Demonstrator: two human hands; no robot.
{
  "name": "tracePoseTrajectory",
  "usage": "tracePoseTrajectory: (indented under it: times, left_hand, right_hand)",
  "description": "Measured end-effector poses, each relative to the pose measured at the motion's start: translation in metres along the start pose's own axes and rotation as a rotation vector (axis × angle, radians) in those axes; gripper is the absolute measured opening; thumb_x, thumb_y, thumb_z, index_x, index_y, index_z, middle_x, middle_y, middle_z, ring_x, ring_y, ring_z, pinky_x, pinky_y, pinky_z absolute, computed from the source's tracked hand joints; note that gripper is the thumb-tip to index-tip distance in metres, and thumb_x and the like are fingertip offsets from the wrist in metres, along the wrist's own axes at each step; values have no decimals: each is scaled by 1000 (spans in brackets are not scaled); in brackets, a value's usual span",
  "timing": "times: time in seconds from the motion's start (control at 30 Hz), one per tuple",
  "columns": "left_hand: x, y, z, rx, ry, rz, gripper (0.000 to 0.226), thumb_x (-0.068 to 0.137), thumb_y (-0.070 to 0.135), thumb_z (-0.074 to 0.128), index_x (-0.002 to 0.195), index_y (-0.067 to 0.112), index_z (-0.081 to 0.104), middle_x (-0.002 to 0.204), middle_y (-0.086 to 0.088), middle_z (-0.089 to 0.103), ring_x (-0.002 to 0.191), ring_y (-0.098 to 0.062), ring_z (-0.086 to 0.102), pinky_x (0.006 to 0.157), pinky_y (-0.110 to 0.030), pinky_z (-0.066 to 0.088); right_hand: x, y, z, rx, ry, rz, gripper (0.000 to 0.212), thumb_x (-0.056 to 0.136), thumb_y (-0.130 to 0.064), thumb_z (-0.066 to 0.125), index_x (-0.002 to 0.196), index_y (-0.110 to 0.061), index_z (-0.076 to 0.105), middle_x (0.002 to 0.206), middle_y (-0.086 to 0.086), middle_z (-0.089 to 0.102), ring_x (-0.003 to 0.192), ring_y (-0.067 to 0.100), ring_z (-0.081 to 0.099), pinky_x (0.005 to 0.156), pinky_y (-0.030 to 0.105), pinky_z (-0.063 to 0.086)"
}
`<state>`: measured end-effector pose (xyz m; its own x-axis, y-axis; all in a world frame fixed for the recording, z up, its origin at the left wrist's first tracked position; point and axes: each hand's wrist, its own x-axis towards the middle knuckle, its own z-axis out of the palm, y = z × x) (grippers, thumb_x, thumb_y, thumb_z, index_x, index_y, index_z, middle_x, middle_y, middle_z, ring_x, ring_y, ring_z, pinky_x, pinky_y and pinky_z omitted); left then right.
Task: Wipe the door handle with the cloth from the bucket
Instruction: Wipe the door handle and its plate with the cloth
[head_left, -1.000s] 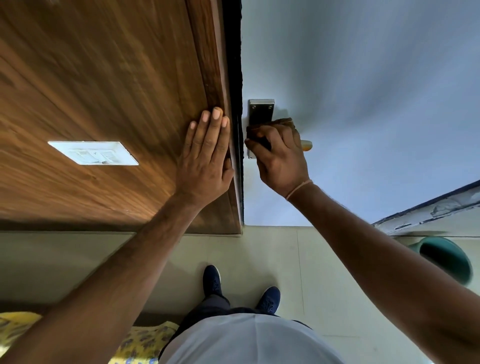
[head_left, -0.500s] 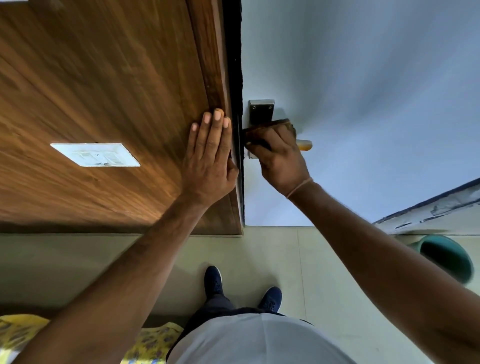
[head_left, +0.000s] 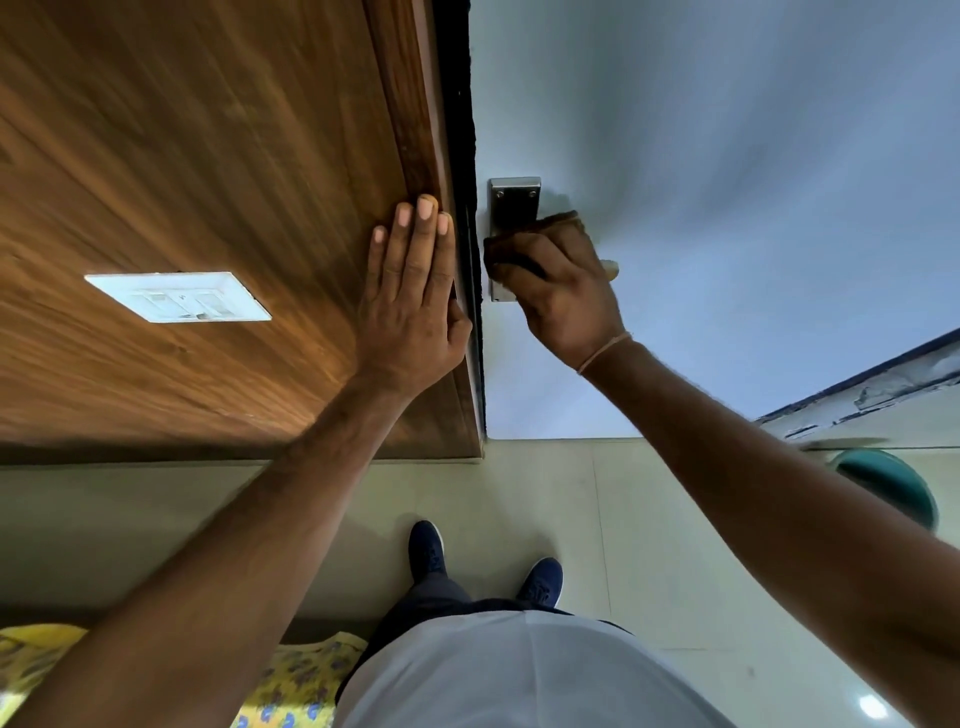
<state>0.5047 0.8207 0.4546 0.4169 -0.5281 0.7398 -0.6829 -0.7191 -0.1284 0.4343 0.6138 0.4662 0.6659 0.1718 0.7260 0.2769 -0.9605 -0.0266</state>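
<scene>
Right hand: the right hand (head_left: 563, 296) is closing its fingers (head_left: 519, 257) around a dark brown cloth (head_left: 558, 222) and pressing it onto the door handle (head_left: 514, 208).
Handle: only its metal plate is showing, above and just below the grip; a pale lever tip (head_left: 609, 267) is poking out to the right of the knuckles.
Left hand: the left hand (head_left: 413, 301) is lying flat and open, holding nothing, bracing on the wooden frame (head_left: 410, 130) just left of the grip, across the dark gap at the door's edge.
What is changing: compared with a second ago, the cloth is bunching higher, now covering the lower part of the plate, and the thumb is shifting left toward the plate's edge.
Meaning for the task: the wiping appears to be under way, working up from the lever onto the plate.
Bucket: a green bucket (head_left: 893, 486) is standing on the floor, well below and to the right of the grip.
</scene>
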Motion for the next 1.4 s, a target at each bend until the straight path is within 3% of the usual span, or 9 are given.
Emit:
tracePoseTrajectory:
  times: [0.3,0.47,0.67,0.77,0.9,1.1,1.23,1.4]
  left_hand:
    - [3,3,1,3,22,-12,86,88,19,69,162,-6,31,164,-29,36,156,-43,27,133,-54,19]
    - [2,1,0,-6,11,-3,90,87,25,73,161,-6,31,164,-30,38,156,-43,28,133,-54,19]
    - [2,4,4,6,21,-10,91,86,19,71,162,-5,27,164,-28,33,156,-44,27,132,-55,20]
    - [2,6,4,9,25,-21,93,84,19,72,162,-6,28,164,-28,32,158,-43,25,132,-56,20]
    - [1,3,5,-5,27,-28,94,87,23,71,163,-4,24,167,-26,25,163,-32,8,134,-54,16]
    - [1,4,7,6,2,-11,98,84,29,73,162,-6,25,164,-29,29,156,-44,25,133,-55,17]
    - [2,1,8,16,6,-6,100,82,26,77,162,-6,26,164,-29,31,155,-45,26,133,-55,17]
    - [2,0,7,25,23,1,99,81,24,78,162,-6,29,164,-29,35,155,-44,27,133,-54,18]
  right_hand:
    - [-23,21,-25,-49,87,147,10,102,-12,71,102,-10,81,113,8,77,98,40,69,86,42,56]
    - [2,-7,8,-49,31,87,12,99,-10,73,110,-10,79,115,11,75,103,36,68,87,44,55]
    - [-36,17,-3,-196,-16,290,34,100,-28,69,131,-15,64,129,12,65,116,35,54,95,42,40]
    - [-38,17,5,-248,-41,331,36,99,-25,69,132,-14,59,129,15,63,117,34,50,98,45,40]
    - [-17,-12,20,-200,-79,323,38,101,-22,63,136,-9,62,136,19,61,124,36,48,102,49,41]
    - [-26,3,-8,-40,-158,195,55,94,-12,59,147,-2,56,142,24,57,131,40,49,111,53,44]
    - [-30,21,-9,-46,-144,165,50,93,5,62,142,-3,62,137,24,62,127,42,55,108,53,50]
    - [-11,2,8,-103,-60,80,36,96,-1,68,131,-9,72,126,16,71,113,36,63,99,48,51]
